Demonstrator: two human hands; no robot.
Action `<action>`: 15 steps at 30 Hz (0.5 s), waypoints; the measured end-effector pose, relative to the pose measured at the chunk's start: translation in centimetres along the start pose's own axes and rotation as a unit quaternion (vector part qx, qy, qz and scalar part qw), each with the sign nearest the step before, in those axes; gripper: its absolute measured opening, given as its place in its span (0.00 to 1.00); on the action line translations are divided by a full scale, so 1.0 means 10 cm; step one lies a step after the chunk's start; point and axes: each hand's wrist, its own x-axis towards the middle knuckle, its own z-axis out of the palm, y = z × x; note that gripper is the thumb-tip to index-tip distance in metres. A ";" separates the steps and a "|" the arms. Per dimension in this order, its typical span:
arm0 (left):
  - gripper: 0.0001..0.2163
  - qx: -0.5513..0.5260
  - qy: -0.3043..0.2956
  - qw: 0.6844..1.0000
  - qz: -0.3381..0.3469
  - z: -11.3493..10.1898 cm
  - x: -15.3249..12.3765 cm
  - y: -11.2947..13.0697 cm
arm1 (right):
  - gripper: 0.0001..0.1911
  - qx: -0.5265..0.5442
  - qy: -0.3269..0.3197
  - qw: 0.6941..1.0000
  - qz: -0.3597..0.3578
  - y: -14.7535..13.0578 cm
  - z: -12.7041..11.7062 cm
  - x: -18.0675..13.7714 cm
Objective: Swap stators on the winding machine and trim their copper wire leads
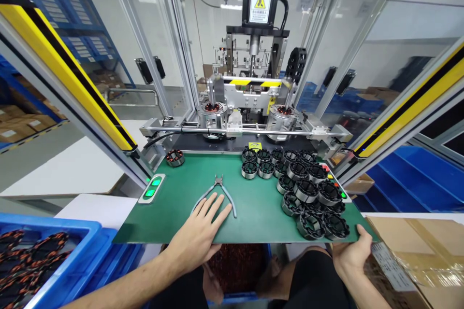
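**Open left hand at the side cutters, right hand clamped on the mat corner**

Nearest, low between the knees: a blue crate [237, 294] of copper-wound parts, half hidden under the board. To the left, a second blue bin [78, 231] with orange-and-black windings; to the right, a taped cardboard box [416, 246].

On the near edge of the green mat [170, 217]: left hand [201, 231] laid flat, palm down, fingers spread and gripping nothing, fingertips between the splayed handles of the side cutters [218, 183]. Right hand [350, 253] curled tight around the mat's near right corner, thumb on top.

Cutters lying flat at mid-mat, long axis running near to far, jaws pointing away toward the machine, handles opening back toward the left hand.

Farther right: a dense cluster of black stator cores [308, 190]. Far left corner: one wound stator [175, 157], well apart from the rest. At the left rim: two lit green buttons [152, 187].

Beyond the mat: two round fixtures [212, 113] on a rail, each with a wound stator inside, below a press column with a yellow warning label [261, 0].
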 end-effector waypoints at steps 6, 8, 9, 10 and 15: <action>0.46 -0.001 0.012 1.000 0.003 0.03 -0.01 -0.01 | 0.20 -0.002 -0.009 1.000 -0.013 -0.01 0.01 -0.02; 0.45 0.002 0.005 1.000 0.001 0.01 0.00 0.00 | 0.20 -0.003 -0.006 1.000 -0.008 -0.01 0.01 -0.03; 0.45 0.004 0.001 1.000 0.000 0.00 0.00 0.00 | 0.20 -0.004 -0.005 1.000 -0.008 -0.01 0.01 -0.03; 0.45 0.006 0.000 1.000 0.000 0.00 0.00 0.01 | 0.20 -0.005 -0.007 1.000 -0.007 -0.01 0.01 -0.03; 0.46 0.008 0.010 1.000 0.000 0.01 -0.01 0.01 | 0.21 -0.013 -0.014 1.000 -0.008 0.00 -0.02 0.00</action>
